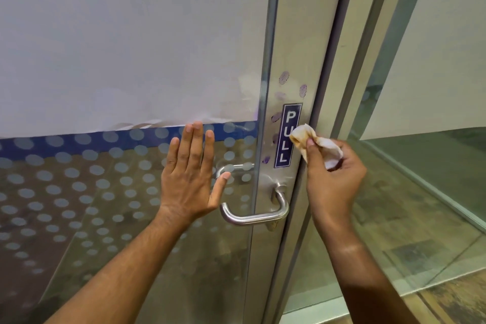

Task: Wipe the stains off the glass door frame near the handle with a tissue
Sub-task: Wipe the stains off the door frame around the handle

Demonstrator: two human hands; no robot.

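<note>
- Tissue point(313, 142) bunched in my right hand point(332, 179), pressed to the door frame point(294, 60) beside the PULL sticker point(287, 135).
- Left hand point(189, 179) flat, empty, bracing the glass point(105, 192).
- Purple smudges point(284, 77) remain above; next, I'd wipe upward, firmly.

Left hand point(190, 179) flat, fingers together and upward, thumb out, just left of the door handle point(253, 214), right hand point(332, 179) above-right of it, fingers pinched on tissue point(306, 137)
</note>
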